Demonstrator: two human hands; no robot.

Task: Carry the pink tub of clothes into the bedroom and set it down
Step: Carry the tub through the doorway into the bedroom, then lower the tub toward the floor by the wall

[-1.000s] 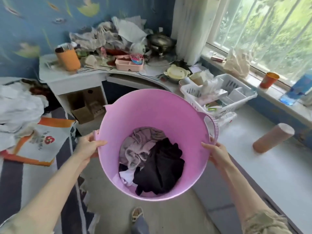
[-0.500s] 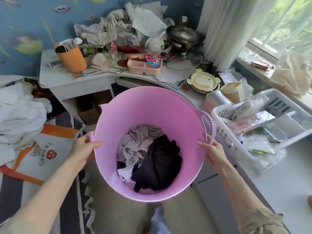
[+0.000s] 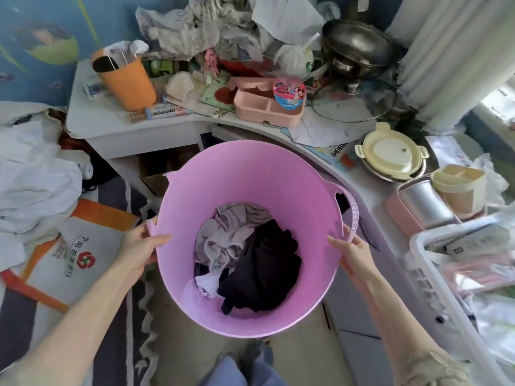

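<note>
- I am holding the pink tub (image 3: pixel 250 174) in the air in front of me, above the floor and just short of the curved edge of the white tabletop (image 3: pixel 83 118).
- My left hand (image 3: pixel 139 246) is clenching the rim on its side, thumb lying over the lip and the other fingers hidden underneath, close to the small handle tab.
- My right hand (image 3: pixel 351 252) is grasping the opposite rim just below the looped handle (image 3: pixel 352 215), thumb inside the wall.
- The clothes (image 3: pixel 245 254) are sitting low in the bottom: a greyish-lilac piece, a black one, a bit of white. They are filling only a small part of the tub, so I am judging the load light.
- The wall looks like thin, bendy plastic; I am expecting it to flex and go oval if I squeeze, so I am keeping one grip on each side to keep it level.
- The handles seem the surest place to hold; the smooth rim could slip in my fingers.
- The tabletop is crowded with an orange cup (image 3: pixel 125 79), a pink lunch box (image 3: pixel 267 107) and a metal pot (image 3: pixel 356 51), so I am minding the far rim when turning.
- The soft clothes should take a bump without harm.
</note>
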